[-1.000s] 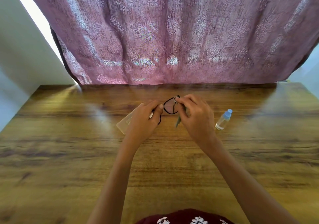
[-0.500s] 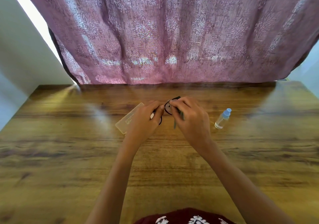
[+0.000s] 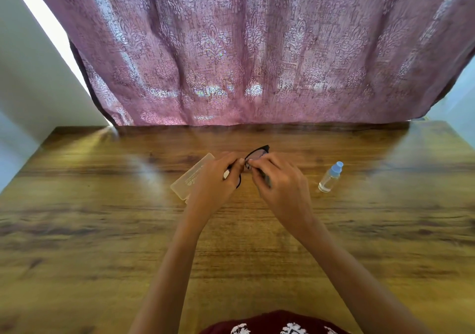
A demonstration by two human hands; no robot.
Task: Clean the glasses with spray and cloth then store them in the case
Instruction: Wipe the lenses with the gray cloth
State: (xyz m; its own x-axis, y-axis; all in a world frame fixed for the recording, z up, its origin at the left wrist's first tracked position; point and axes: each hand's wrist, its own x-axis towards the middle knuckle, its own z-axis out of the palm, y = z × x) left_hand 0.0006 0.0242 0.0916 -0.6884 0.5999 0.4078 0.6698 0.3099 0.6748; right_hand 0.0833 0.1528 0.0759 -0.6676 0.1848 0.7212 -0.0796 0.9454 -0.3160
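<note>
Black-framed glasses (image 3: pixel 257 152) are held above the wooden table (image 3: pixel 102 231), mostly hidden behind my fingers. My left hand (image 3: pixel 216 182) grips their left side, with a dark rim showing below its fingers. My right hand (image 3: pixel 277 184) pinches a dark greyish cloth (image 3: pixel 266 178) against a lens near the bridge; only a strip of the cloth shows. A translucent glasses case (image 3: pixel 191 177) lies flat on the table just left of my left hand, partly covered by it. A small clear spray bottle (image 3: pixel 330 177) with a light blue cap stands to the right of my right hand, apart from it.
A mauve patterned curtain (image 3: pixel 257 51) hangs along the table's far edge. White walls stand at the left and far right. My dark red patterned clothing (image 3: pixel 277 324) shows at the bottom edge.
My right hand slid left along the glasses with the cloth, from the right lens toward the bridge, and now nearly meets my left hand. Less of the lens shows. Case and bottle stayed put.
</note>
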